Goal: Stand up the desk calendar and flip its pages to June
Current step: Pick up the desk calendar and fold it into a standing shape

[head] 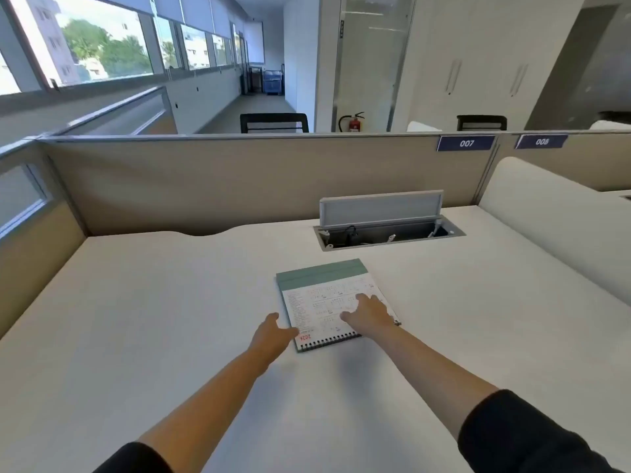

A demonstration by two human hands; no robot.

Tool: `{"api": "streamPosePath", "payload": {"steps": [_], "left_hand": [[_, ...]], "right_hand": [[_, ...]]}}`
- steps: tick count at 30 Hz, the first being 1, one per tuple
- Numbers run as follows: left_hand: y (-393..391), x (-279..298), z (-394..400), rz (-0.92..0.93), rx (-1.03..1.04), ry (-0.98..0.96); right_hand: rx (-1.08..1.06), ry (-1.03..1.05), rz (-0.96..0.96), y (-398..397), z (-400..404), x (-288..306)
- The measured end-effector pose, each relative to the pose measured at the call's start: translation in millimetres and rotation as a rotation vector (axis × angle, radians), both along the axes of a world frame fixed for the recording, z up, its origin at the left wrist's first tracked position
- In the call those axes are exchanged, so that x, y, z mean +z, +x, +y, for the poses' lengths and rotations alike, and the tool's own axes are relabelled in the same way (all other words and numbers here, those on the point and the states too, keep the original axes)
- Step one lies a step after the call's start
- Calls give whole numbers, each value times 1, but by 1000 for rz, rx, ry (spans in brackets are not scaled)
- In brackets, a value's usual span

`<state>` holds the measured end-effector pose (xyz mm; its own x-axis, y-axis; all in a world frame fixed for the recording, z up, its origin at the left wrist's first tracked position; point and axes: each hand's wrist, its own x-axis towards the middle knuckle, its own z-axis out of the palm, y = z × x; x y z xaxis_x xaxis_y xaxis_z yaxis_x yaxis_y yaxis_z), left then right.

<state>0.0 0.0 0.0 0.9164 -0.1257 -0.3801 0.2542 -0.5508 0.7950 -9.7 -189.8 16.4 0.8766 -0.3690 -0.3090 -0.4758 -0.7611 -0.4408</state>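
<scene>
The desk calendar (333, 302) is seen lying flat on the white counter (153, 319), just below the middle of the frame, its spiral binding turned toward the lower edge and a teal flap showing at its far end. It is not stood up yet. The right hand (370, 314) is laid palm down on the printed page, fingers spread, nothing gripped. The left hand (273, 334) is set against the calendar's left edge, its grip loose and open, with nothing closed on.

For the lift to go well, the base should be pinned by one hand while the bound edge is raised, so the sheets are not splayed.

The print is too small to be read, apart from a red year mark. Which month is showing cannot be told. Above, an open cable hatch (387, 228) is sunk into the counter.
</scene>
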Motion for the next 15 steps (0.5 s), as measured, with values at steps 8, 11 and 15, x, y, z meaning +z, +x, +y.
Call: {"api": "streamPosePath", "payload": {"steps": [8,11,15], "left_hand": [[0,-12,-20,30,-28,-51],[-3,-16,-25,47,-31,-103],[-8,-17,-31,87,36,-236]], "right_hand": [[-251,42,4,-11,-39,-26],[-247,35,-31,-11,-43,-33],[-254,90,-72,-7,-45,-36]]}}
